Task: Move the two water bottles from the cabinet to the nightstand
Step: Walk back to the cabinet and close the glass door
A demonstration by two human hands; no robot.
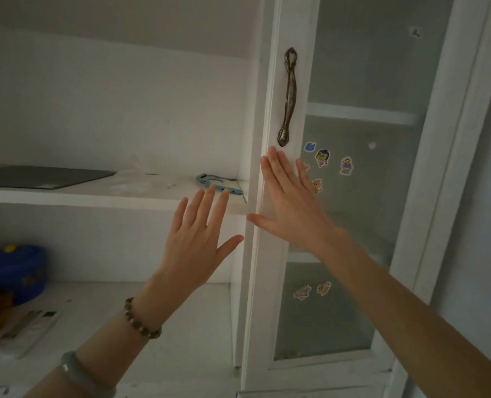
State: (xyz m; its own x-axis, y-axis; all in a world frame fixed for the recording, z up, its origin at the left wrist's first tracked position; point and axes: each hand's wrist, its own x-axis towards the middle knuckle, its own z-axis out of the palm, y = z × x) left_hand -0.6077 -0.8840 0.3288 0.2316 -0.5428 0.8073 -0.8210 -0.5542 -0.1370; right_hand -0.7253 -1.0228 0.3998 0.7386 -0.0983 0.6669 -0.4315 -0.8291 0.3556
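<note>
Stickers (322, 158) blur on frosted door glass (365, 67) behind hands (293, 208).

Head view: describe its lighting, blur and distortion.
Head view: dim, flat light, no glare; the right hand is motion-smeared, the left hand sharper; wide-angle bending tilts the cabinet door; the blue container at the left edge is dark and soft.
</note>
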